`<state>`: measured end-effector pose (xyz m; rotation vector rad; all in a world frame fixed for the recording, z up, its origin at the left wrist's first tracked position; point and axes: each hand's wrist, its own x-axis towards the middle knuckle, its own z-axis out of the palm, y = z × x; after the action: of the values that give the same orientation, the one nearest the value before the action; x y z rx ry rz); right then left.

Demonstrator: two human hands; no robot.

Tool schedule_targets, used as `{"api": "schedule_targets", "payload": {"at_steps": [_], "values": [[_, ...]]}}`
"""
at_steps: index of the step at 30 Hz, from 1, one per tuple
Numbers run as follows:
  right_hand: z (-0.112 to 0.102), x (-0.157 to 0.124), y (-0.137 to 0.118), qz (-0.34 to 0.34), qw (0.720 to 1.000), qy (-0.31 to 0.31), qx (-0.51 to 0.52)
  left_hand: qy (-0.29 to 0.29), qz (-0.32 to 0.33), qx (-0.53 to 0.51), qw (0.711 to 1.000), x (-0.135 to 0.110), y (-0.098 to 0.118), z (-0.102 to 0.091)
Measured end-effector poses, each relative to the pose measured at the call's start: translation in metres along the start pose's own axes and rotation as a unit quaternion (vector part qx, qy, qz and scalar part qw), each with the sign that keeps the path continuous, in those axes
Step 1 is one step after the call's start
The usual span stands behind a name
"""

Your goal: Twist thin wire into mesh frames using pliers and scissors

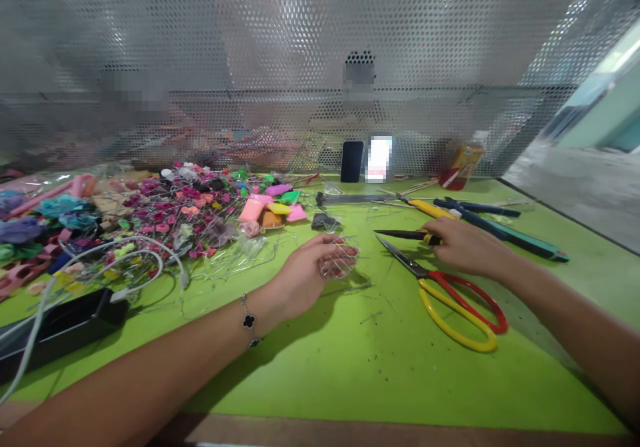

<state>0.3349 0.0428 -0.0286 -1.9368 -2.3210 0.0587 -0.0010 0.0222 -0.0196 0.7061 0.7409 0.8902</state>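
My left hand (310, 270) is at the middle of the green mat, and its fingers hold a small oval wire frame (341, 258) with thin crossing strands. My right hand (467, 247) lies to the right, with its fingertips on or just over the yellow grip of a black-bladed tool (406, 235). Below that hand, large scissors (453, 303) with red and yellow loop handles lie open-bladed on the mat, not touching it. A bracelet with a black clover charm (249, 321) circles my left wrist.
A heap of wire-stemmed fabric flowers (175, 217) and coloured clay packets (263, 210) lies at the left, beside a black box (60, 327) and white cable (135, 260). Long-handled pliers (500, 230) lie at the right. A perforated metal screen (320, 53) stands behind, with phones (353, 161) against it.
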Motion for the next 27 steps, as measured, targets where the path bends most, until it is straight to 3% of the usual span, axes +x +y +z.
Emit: {"api": "schedule_targets", "payload": {"at_steps": [5,12,16,19,23,27], "values": [[0.001,0.006,0.026,0.027,0.999,-0.019,-0.034,0.017,0.007,0.032,0.999,-0.003,0.002,0.001],[-0.008,0.001,0.034,0.026,0.999,-0.044,-0.008,-0.096,-0.036,0.181,0.978,-0.019,-0.015,0.005],[-0.017,-0.006,-0.001,-0.035,0.999,-0.004,0.01,-0.099,0.03,0.313,0.944,-0.023,-0.022,0.008],[-0.014,-0.017,-0.054,-0.172,0.976,0.049,0.12,-0.058,0.118,0.333,0.934,-0.02,-0.012,0.005],[0.002,-0.029,-0.109,-0.27,0.951,-0.004,0.152,0.054,0.216,0.183,0.958,-0.01,0.007,-0.002],[0.011,-0.028,-0.109,-0.258,0.957,0.005,0.13,0.129,0.209,0.097,0.964,0.003,0.012,-0.008]]}}
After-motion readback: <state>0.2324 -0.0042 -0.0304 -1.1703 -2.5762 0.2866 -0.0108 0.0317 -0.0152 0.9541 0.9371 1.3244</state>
